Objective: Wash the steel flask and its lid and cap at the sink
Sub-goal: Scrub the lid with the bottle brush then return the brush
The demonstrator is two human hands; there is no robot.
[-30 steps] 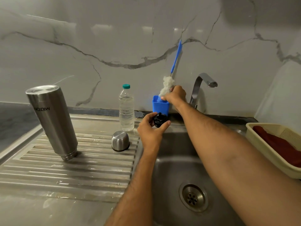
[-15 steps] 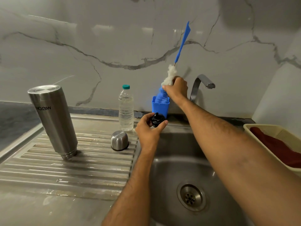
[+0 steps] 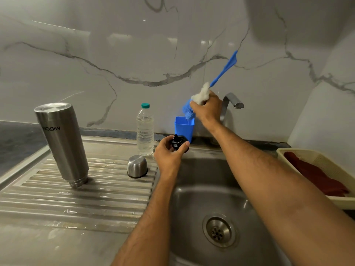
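- A person stands at a stainless-steel sink (image 3: 194, 204), both bare arms stretched over the basin toward the marble-patterned wall.
- The left hand (image 3: 169, 156) holds the flask's black lid (image 3: 178, 142) over the basin's back-left corner, fingers (image 3: 185, 144) and thumb curled round it.
- The right hand (image 3: 208, 108) grips a blue bottle brush (image 3: 223, 71) at its head end, fingers clamped on white fibres and blue bristles; the handle slants up and to the right, and the bristle end hangs just above a blue plastic holder (image 3: 183, 130) standing at the back of the sink.
- The steel flask (image 3: 61, 143) stands mouth-down on the ribbed drainboard (image 3: 76, 200) at left, tilted slightly, its lettering upside down.
- The steel cap (image 3: 137, 166) sits dome-up on the drainboard, between the flask and the basin.
- A clear water bottle (image 3: 145, 129) with a teal top stands upright behind the cap.
- The tap (image 3: 232, 101) curves out behind the right wrist.
- At right, a cream basket (image 3: 326, 162) holds a dark red cloth (image 3: 315, 173).
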